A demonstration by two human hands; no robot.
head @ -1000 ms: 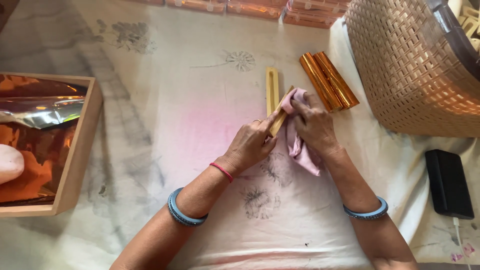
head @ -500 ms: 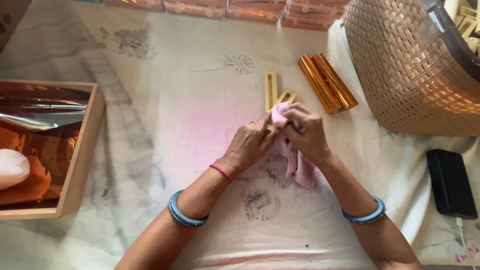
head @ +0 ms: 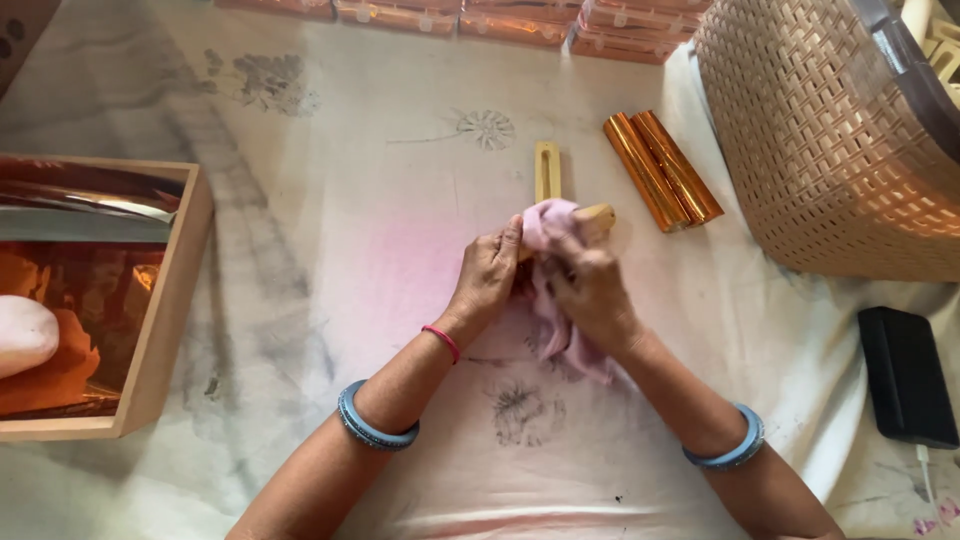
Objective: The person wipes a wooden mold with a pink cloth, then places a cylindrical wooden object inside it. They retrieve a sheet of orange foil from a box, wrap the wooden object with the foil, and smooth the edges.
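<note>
Head view. We find both hands meeting at the centre of the cloth-covered work surface (head: 300, 260). The left hand (head: 490, 280) is closed around the near end of a small wooden stick (head: 598, 215); only the far tip shows, pointing to about 2 o'clock. The right hand (head: 590, 295) is clenched on a pink cloth (head: 552, 225), which is wrapped over the stick and trails toward 6 o'clock beneath the wrist.

We judge the stick light, rigid and smooth, likely to slip if held loosely; a firm pinch at the near end suits it. The cloth is soft and limp and takes any hold.

The stick is pale tan with a rounded tip. A second, slotted wooden piece (head: 547, 168) lies just beyond at 12 o'clock. Two copper-foil rolls (head: 662, 170) lie at 2 o'clock, near a woven basket (head: 820, 150). A wooden tray (head: 165, 310) holding foil sits at 9 o'clock, and a black power bank (head: 905, 375) at 4 o'clock.
</note>
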